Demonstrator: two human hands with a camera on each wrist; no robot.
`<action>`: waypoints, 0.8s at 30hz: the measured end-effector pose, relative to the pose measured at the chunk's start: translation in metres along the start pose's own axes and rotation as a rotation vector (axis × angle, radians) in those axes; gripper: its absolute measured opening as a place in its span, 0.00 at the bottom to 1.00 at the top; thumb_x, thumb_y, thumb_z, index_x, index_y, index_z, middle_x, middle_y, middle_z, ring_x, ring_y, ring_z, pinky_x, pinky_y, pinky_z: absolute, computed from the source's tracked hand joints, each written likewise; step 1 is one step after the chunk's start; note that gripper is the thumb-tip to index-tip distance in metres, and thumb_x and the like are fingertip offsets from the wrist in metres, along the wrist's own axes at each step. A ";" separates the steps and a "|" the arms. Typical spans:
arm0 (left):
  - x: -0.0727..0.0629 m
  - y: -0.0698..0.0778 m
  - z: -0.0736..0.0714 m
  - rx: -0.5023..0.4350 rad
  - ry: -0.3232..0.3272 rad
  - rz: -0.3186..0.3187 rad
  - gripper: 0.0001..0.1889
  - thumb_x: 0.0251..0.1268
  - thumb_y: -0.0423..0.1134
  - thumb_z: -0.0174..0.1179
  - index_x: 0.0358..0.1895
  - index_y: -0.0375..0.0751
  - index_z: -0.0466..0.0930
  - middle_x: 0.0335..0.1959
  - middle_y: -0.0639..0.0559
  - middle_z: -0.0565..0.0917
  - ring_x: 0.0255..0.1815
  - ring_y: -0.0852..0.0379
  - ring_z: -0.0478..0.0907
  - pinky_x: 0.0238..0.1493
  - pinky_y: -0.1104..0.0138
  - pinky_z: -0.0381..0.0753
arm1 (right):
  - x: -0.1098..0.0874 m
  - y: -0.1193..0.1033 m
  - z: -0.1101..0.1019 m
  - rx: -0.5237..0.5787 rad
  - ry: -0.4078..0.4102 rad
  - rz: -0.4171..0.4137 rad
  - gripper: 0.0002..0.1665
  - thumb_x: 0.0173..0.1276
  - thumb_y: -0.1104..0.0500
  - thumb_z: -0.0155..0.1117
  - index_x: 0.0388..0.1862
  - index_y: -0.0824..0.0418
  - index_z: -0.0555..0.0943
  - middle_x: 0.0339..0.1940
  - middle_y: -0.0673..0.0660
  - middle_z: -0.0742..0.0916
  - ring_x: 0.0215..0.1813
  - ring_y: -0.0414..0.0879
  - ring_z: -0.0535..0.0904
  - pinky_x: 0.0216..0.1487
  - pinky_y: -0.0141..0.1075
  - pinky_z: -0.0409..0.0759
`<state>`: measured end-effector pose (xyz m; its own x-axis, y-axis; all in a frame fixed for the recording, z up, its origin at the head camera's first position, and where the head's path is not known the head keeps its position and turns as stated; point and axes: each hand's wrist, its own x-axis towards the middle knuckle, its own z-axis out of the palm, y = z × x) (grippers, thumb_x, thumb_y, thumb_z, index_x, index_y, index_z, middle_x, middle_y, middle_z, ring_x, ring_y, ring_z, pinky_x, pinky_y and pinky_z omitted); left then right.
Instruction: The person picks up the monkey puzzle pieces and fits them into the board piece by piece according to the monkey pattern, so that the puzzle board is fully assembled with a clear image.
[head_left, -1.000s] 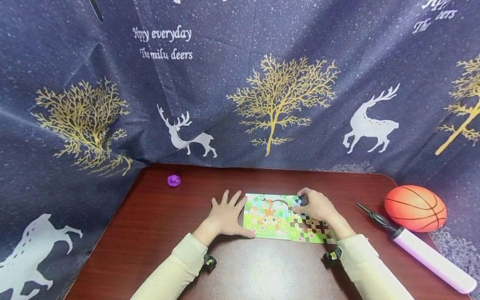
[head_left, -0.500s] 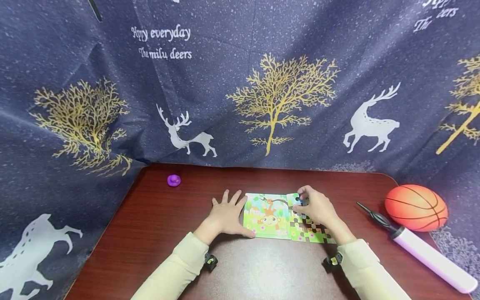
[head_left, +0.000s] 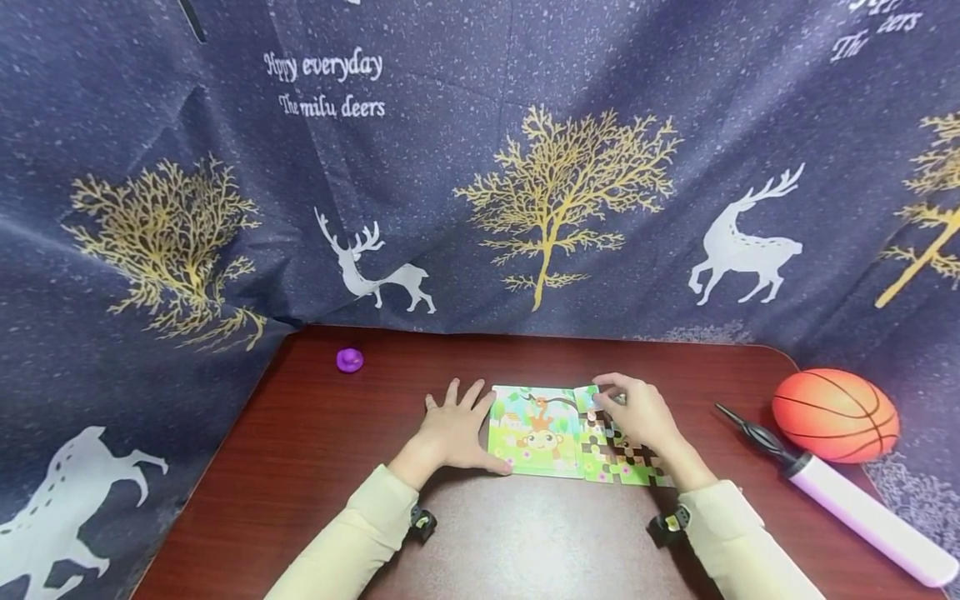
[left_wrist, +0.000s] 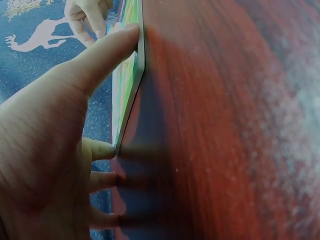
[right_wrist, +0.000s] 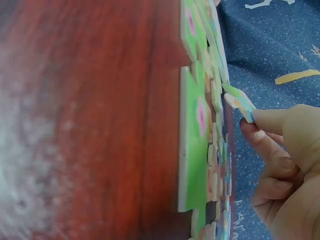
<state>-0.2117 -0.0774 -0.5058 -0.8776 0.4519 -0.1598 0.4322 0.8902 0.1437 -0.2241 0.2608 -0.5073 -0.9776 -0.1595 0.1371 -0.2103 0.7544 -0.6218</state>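
Observation:
A flat picture board (head_left: 534,454) with a cartoon monkey lies on the table. My left hand (head_left: 453,435) spreads over its left side, fingers straight, with the thumb (left_wrist: 107,52) on the near edge and a fingertip at the far corner. Adjoining the board on the right is a patch of jigsaw pieces (head_left: 633,473) in green, brown and blue, with dark gaps between some. My right hand (head_left: 643,412) is at the far side of this patch. Between its thumb and index finger it pinches a puzzle piece (right_wrist: 242,102), tilted, whose lower end is close to the pieces below.
A small purple toy (head_left: 349,360) sits at the table's back left. On the right lie an orange basketball (head_left: 834,415) and a pump (head_left: 862,512) with a pink-white barrel. A dark blue cloth (head_left: 450,167) with deer and trees hangs behind the table (head_left: 300,467).
My right thumb has moved away from me, closer to the index fingertip, at the far edge of the pieces. The left hand stays in place on the board.

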 end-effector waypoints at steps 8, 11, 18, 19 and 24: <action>0.001 0.000 0.001 0.007 -0.010 -0.007 0.70 0.35 0.90 0.59 0.85 0.56 0.53 0.85 0.49 0.51 0.82 0.30 0.46 0.65 0.24 0.57 | 0.003 -0.005 0.002 0.129 -0.009 0.060 0.16 0.75 0.54 0.69 0.57 0.57 0.85 0.35 0.53 0.90 0.13 0.45 0.71 0.14 0.36 0.64; 0.001 0.000 0.001 0.012 -0.015 -0.011 0.70 0.35 0.90 0.59 0.85 0.56 0.53 0.85 0.50 0.51 0.82 0.31 0.46 0.65 0.24 0.57 | 0.005 -0.011 0.008 0.199 -0.042 0.086 0.15 0.75 0.53 0.68 0.56 0.57 0.85 0.34 0.52 0.90 0.17 0.47 0.78 0.15 0.35 0.65; 0.000 -0.001 0.000 0.007 -0.007 -0.003 0.69 0.36 0.89 0.60 0.85 0.59 0.53 0.85 0.50 0.52 0.82 0.31 0.47 0.66 0.24 0.57 | 0.011 -0.030 0.029 0.239 -0.108 0.094 0.13 0.74 0.53 0.69 0.53 0.57 0.86 0.33 0.51 0.90 0.19 0.47 0.75 0.18 0.37 0.70; 0.000 -0.001 0.000 0.007 -0.007 -0.002 0.68 0.36 0.89 0.60 0.85 0.59 0.53 0.85 0.50 0.52 0.82 0.31 0.47 0.66 0.24 0.57 | 0.012 -0.032 0.034 0.233 -0.110 0.089 0.13 0.74 0.53 0.69 0.52 0.57 0.86 0.34 0.51 0.90 0.19 0.46 0.75 0.19 0.37 0.69; 0.000 -0.001 -0.001 0.004 -0.013 -0.004 0.68 0.37 0.89 0.60 0.85 0.58 0.53 0.85 0.50 0.52 0.83 0.31 0.46 0.66 0.25 0.57 | 0.020 -0.047 0.053 0.214 -0.125 0.068 0.12 0.72 0.54 0.70 0.49 0.58 0.87 0.34 0.50 0.91 0.27 0.43 0.83 0.26 0.39 0.74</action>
<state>-0.2124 -0.0780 -0.5049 -0.8764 0.4494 -0.1728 0.4301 0.8921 0.1388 -0.2341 0.1878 -0.5161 -0.9798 -0.2001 0.0013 -0.1270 0.6166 -0.7769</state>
